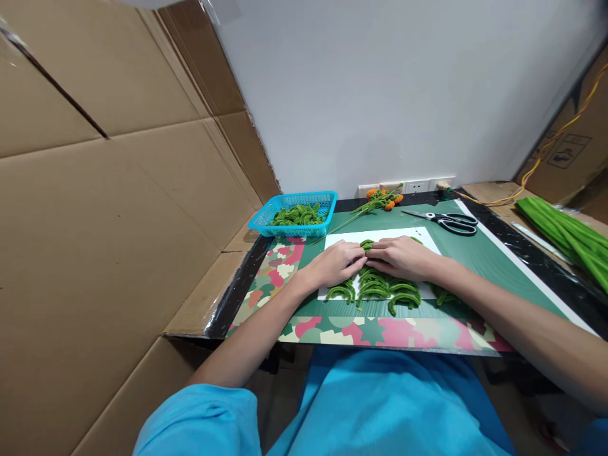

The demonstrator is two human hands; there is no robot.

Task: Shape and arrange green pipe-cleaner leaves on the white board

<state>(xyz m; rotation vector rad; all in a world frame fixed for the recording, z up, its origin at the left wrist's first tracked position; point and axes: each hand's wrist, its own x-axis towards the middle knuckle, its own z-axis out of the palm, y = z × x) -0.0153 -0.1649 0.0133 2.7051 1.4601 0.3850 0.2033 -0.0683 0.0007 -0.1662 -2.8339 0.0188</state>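
The left hand (pixel 339 263) and the right hand (pixel 403 256) meet with bent fingers over the middle stack of fuzzy green curves (pixel 373 285), which peeks out just past the fingertips and runs from under them toward the person's tummy, but I can't tell if they pinch a piece or only press on it. I think a soft touch works best here: one hand keeps the stack still on the white sheet (pixel 430 240) below, while the other nudges one curve. More curves lie beside both hands, so wrists should stay up.
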